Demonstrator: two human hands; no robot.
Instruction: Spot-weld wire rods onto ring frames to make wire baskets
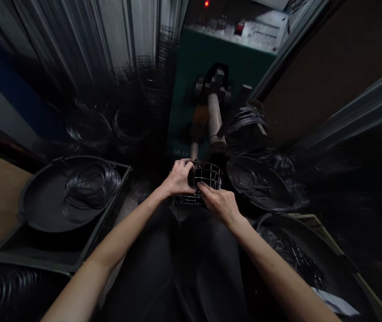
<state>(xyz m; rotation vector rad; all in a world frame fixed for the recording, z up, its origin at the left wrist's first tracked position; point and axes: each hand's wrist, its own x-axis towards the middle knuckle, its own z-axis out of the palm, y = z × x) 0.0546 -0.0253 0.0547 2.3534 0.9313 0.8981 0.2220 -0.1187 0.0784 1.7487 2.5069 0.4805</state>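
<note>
A small wire mesh basket (207, 175) sits just below the arm of a green machine (211, 67). My left hand (178, 178) grips the basket's left rim. My right hand (219, 202) holds its near right side, fingers laid over the wires. The basket's lower part is hidden behind my hands. A metal rod (215, 117) of the machine reaches down to just above the basket.
A dark round pan (40, 201) with loose wire rings (90, 183) rests in a tray at left. Another pan (261, 183) with wire pieces stands at right. More wire coils (90, 127) hang behind. A bin of short wires (291, 255) lies at lower right.
</note>
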